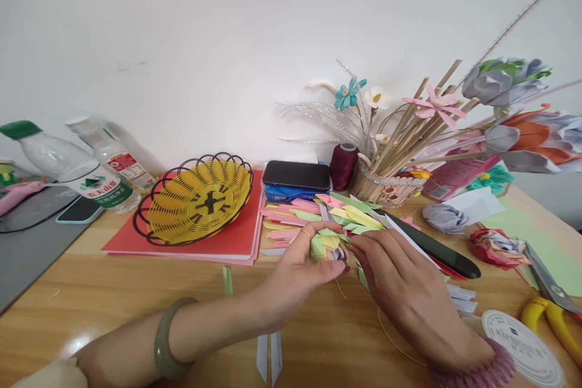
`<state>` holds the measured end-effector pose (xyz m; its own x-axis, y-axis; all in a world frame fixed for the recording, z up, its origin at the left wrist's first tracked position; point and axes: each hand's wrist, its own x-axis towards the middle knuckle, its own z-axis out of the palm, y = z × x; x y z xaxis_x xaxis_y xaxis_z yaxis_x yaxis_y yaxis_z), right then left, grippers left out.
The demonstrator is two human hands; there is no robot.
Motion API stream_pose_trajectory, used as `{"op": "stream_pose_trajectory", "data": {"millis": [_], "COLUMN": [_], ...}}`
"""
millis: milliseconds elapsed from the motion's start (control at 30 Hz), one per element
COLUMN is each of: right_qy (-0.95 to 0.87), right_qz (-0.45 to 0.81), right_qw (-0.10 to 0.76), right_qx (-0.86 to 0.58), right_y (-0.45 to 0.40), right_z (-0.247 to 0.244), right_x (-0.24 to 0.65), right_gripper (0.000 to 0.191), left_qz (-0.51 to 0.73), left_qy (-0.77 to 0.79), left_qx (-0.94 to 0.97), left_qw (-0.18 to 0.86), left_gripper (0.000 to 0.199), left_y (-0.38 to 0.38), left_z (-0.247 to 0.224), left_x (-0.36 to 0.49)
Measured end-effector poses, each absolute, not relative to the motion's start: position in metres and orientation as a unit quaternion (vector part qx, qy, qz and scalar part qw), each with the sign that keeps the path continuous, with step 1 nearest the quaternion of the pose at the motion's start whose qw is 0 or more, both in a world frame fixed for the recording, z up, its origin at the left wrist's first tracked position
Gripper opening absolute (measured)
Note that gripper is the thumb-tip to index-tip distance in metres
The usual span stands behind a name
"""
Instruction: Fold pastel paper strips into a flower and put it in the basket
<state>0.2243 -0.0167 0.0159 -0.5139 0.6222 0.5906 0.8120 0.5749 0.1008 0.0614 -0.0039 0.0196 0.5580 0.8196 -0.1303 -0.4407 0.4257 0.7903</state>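
A small folded-paper ball of green, yellow and white pieces [328,245] is held in my left hand [304,267], thumb below and fingers curled round its back. My right hand [402,285] touches its right side, with thumb and fingers pressed together; what they pinch is too small to make out. A thin tan thread [391,334] hangs below and curves across the wooden table. Behind my hands lies a pile of folded pink, green and yellow paper strips [357,216].
A yellow basket [204,200] rests on red paper [122,233] at left, near two bottles [97,185]. A phone [296,174], purple thread spool [343,167] and flower pot [386,189] stand behind. Scissors [552,282], yellow-handled pliers [541,315] and a round lid [521,345] lie at right.
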Motion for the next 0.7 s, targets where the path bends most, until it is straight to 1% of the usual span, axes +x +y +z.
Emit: {"op": "stream_pose_trajectory", "data": {"millis": [133, 233, 367, 467, 533, 600, 700], "right_qy": [-0.851, -0.850, -0.809, -0.770, -0.767, -0.770, -0.758], "right_qz": [-0.217, -0.192, -0.107, -0.025, 0.053, 0.131, 0.206], "right_qw": [0.240, 0.256, 0.354, 0.421, 0.429, 0.413, 0.397], "right_qx": [-0.414, -0.419, -0.457, -0.479, -0.474, -0.468, -0.475], "right_y": [-0.018, -0.017, -0.012, -0.008, -0.007, -0.008, -0.009], "right_z": [0.017, 0.013, 0.009, 0.014, 0.020, 0.025, 0.029], "right_x": [0.223, 0.224, 0.225, 0.224, 0.223, 0.222, 0.220], "right_gripper": [0.026, 0.024, 0.022, 0.014, 0.011, 0.010, 0.009], "left_qz": [0.388, 0.390, 0.398, 0.395, 0.395, 0.398, 0.397], "left_qy": [0.273, 0.276, 0.268, 0.279, 0.277, 0.274, 0.275], "left_qx": [0.364, 0.355, 0.324, 0.303, 0.299, 0.292, 0.286], "left_qw": [0.801, 0.803, 0.815, 0.821, 0.823, 0.825, 0.827], "left_gripper": [0.036, 0.036, 0.034, 0.033, 0.032, 0.030, 0.026], "left_y": [-0.004, -0.004, -0.004, -0.003, -0.003, -0.002, -0.003], "left_z": [0.020, 0.021, 0.025, 0.029, 0.030, 0.030, 0.029], "left_x": [0.062, 0.062, 0.061, 0.060, 0.059, 0.059, 0.059]}}
